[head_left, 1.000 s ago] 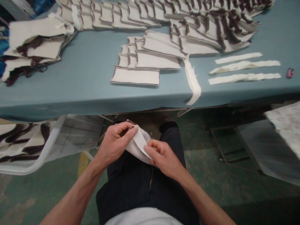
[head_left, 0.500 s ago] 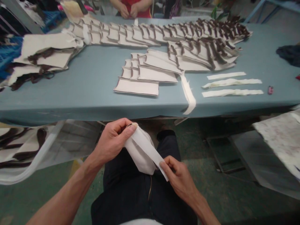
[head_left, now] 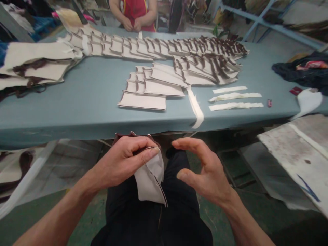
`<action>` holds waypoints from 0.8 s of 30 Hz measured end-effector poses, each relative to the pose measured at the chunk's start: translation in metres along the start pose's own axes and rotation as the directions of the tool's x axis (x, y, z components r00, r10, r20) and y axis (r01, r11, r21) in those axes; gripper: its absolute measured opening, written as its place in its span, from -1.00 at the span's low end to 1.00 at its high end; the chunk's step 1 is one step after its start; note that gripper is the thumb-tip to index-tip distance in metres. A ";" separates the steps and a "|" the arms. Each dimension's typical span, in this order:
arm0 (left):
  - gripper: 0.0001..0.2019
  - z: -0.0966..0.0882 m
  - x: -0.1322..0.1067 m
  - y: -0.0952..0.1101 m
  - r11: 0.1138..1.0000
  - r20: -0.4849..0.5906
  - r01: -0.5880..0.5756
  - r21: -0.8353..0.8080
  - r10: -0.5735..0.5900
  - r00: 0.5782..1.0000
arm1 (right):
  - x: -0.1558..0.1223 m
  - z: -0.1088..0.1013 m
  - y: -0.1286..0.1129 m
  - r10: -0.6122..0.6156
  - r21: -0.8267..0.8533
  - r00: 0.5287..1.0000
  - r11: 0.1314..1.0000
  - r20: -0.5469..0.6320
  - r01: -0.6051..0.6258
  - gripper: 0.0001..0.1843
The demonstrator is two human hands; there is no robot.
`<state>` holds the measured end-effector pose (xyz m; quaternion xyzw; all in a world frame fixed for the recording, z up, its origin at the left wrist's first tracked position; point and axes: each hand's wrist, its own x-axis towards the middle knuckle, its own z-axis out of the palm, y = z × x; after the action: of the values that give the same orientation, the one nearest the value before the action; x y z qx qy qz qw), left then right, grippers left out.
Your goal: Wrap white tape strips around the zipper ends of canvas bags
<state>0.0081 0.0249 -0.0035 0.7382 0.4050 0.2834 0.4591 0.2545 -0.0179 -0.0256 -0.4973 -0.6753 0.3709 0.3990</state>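
In the head view, the left hand [head_left: 128, 155] held a cream fabric piece [head_left: 150, 186] with dark edging, its grip pinching the upper end between thumb and fingers. The piece slanted down over the person's dark trousers [head_left: 151, 225], just in front of the worktop [head_left: 89, 102]. To its right, and apart from it, the right hand [head_left: 207, 171] was raised with its grip spread, the thumb well clear of the curved fingers.

On the worktop's blue-green cover, a stack of similar pieces [head_left: 164, 87] lay overlapping near the front edge, joining a fanned row [head_left: 205, 70] with dark brown trim. A longer row [head_left: 159, 48] ran behind them, and a loose pile [head_left: 36, 54] sat at the left end. One pale strip [head_left: 195, 107] trailed from the stack towards the front edge; three more strips [head_left: 235, 97] lay side by side to its right, beside a small pinkish object [head_left: 269, 103] too small to identify. Across the worktop, a co-worker in a red garment [head_left: 135, 12] held both hands close together
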 end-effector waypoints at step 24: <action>-0.93 -0.025 -0.015 0.001 0.951 -0.032 -0.196 0.237 0.210 0.977 | 0.075 0.040 -0.013 -0.271 0.180 0.821 0.962 0.502 0.208 -0.55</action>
<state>-0.0190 0.0230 0.0073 0.8162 0.3703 0.3006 0.3262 0.1993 0.0479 -0.0177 -0.2647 -0.7923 0.4775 0.2724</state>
